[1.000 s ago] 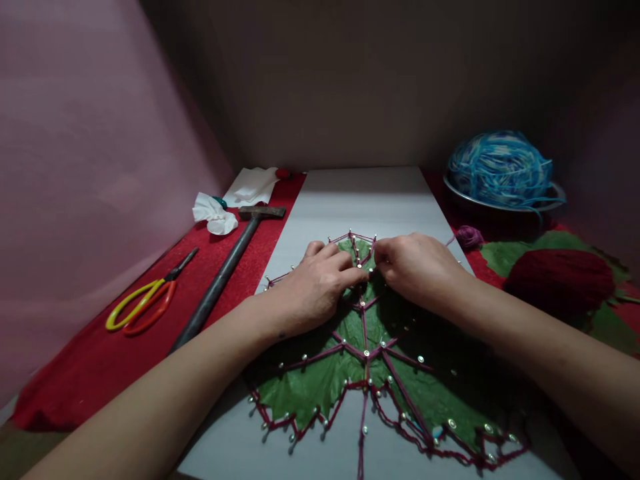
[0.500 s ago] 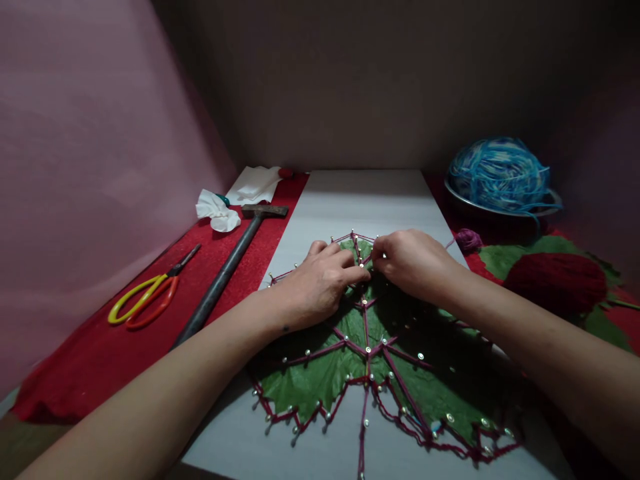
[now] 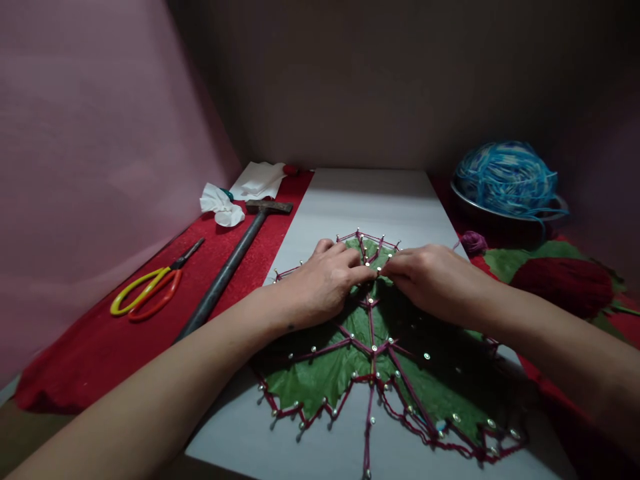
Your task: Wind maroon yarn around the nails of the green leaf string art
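A large green leaf lies on a white board, ringed by nails wound with dark red and purple yarn. My left hand rests over the leaf's upper left part, fingers curled, index finger and thumb together beside the central vein; what they hold is hidden. Just across from it, my right hand pinches close to a nail near the leaf tip. Purple yarn seems to be in that pinch, though its fingertips partly hide it. Both hands' fingertips nearly touch.
On the red cloth at left lie scissors, a hammer and crumpled white tissue. At right are a small purple yarn ball, a metal bowl with blue yarn, and a dark red yarn ball on leaves.
My right hand has moved down from the nails at the leaf tip toward the central vein, close to my left fingertips. My left hand stays in place; the view has shifted slightly.
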{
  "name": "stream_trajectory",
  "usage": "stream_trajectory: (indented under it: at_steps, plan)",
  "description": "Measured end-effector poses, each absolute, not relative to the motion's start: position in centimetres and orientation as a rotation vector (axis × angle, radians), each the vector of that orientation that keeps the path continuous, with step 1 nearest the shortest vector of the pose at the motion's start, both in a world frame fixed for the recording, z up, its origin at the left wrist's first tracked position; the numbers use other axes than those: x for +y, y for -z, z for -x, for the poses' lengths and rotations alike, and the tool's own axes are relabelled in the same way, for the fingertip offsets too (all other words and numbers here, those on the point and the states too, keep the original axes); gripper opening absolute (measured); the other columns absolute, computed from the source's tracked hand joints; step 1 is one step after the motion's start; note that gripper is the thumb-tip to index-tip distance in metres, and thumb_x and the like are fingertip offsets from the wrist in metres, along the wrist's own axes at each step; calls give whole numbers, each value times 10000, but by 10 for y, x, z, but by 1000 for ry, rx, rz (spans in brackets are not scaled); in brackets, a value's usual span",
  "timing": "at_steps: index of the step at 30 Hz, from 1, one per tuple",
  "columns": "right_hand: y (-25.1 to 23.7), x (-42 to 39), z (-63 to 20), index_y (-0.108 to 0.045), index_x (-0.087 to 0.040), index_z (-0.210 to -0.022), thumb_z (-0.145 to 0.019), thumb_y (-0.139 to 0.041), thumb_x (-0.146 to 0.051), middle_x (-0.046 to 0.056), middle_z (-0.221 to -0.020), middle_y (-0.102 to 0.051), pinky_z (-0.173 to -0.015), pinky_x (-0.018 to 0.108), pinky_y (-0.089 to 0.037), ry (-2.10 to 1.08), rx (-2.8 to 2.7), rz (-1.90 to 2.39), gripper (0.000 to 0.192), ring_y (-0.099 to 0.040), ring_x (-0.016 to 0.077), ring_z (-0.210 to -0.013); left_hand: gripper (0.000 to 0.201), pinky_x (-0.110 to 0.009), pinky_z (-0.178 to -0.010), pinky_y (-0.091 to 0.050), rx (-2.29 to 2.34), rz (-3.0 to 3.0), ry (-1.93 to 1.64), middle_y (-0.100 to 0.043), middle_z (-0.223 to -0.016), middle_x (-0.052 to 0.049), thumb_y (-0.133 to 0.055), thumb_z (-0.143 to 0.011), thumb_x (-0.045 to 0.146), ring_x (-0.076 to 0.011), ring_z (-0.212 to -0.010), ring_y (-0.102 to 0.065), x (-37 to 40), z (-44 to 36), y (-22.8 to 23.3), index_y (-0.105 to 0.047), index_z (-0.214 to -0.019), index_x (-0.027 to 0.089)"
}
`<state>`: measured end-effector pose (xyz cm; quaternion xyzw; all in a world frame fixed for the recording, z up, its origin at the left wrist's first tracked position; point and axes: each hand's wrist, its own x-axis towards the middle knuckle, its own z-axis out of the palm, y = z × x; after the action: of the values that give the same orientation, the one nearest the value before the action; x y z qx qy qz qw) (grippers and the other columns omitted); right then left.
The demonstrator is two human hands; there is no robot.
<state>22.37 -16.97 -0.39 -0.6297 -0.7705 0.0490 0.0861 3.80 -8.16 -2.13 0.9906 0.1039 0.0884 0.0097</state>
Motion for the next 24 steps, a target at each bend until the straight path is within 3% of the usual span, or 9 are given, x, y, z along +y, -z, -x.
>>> stream_trajectory:
  at_steps: [6, 24]
  plan:
    - [10, -172, -234, -740, -241, -930, -811, -440, -87, 49, -825, -666, -610, 245, -392, -95, -2459, 1765, 357, -603, 145, -722, 443, -391, -868, -328, 347, -3055, -264, -565, -965, -81, -399, -868, 47, -221, -927, -471, -82, -39, 23, -569, -1237, 224]
    - [12, -168, -246, -734, -222, -788, -725, -472, -49, 48, -911, -705, -743, 281, -468, -127, -2455, 1599, 320, -636, 176, -844, 451, -385, -858, -328, 291, -3151, -203, -538, -966, -87, -385, -868, 51, -222, -901, -439, -80, -42, 20, -553, -1256, 209]
